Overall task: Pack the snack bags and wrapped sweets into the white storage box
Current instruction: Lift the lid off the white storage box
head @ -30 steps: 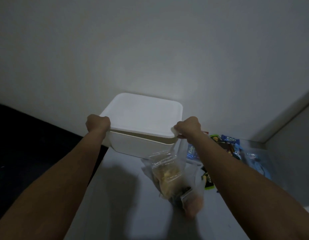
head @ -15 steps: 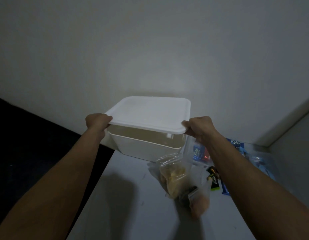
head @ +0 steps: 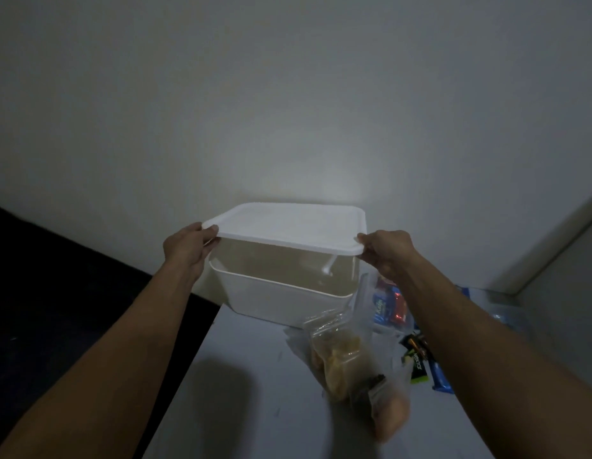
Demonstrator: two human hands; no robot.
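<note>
Between the two hands, the white lid hangs in the air — clear of the white storage box beneath it, with open space showing between lid and rim. The left hand pinches the lid's left near corner, thumb on top, fingers curled under. The right hand grips the right near corner the same way, closed on the edge. The lid sits roughly level, tilted a touch toward the camera.

Below the hands, the box stands on the pale bench, up against the wall, and its inside looks empty as far as the view reaches. Under the right forearm, a heap of clear snack bags lies on the bench just in front of the box's right near corner — yellowish pieces in one, something orange in the nearest. Beside them, partly hidden by the arm, wrapped sweets in blue and red show through clear plastic. Closer in, a dark bar with a green end and a blue wrapper lie next to each other on the bench.
</note>
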